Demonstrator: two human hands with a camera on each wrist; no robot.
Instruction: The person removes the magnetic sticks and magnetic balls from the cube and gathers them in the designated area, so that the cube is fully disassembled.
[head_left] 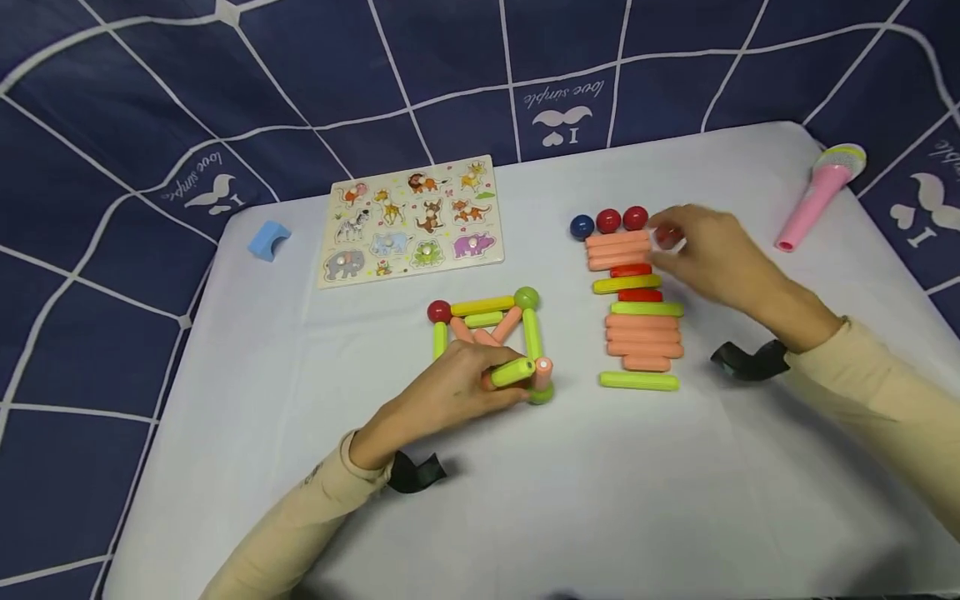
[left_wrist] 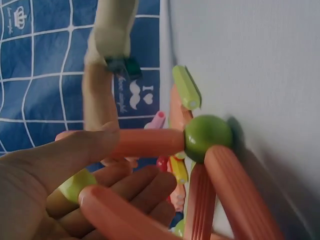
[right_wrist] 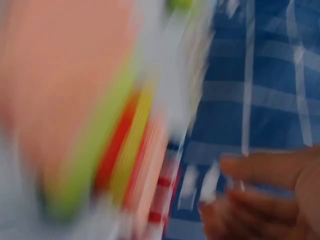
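Observation:
A flat frame of magnetic sticks and balls [head_left: 487, 329] lies mid-table, with a red ball [head_left: 438, 312] and a green ball [head_left: 527, 297] at its far corners. My left hand [head_left: 457, 385] grips the frame's near side, fingers curled round a green stick [head_left: 513, 372] beside a green ball [head_left: 540, 393]. In the left wrist view the thumb [left_wrist: 75, 147] lies on a pink stick [left_wrist: 150, 142] that joins a green ball [left_wrist: 207, 136]. My right hand [head_left: 701, 250], blurred, hovers at a red ball [head_left: 669, 237] by a row of loose sticks [head_left: 643, 329]; its fingers [right_wrist: 240, 167] are loosely curled and hold nothing.
A blue ball [head_left: 581, 226] and two red balls [head_left: 621, 219] line up behind the loose sticks. An animal puzzle board [head_left: 411, 221] and a blue block [head_left: 268, 240] sit at the back left, a pink toy microphone [head_left: 819, 194] at the back right. Dark blue cloth surrounds the white table [head_left: 525, 500].

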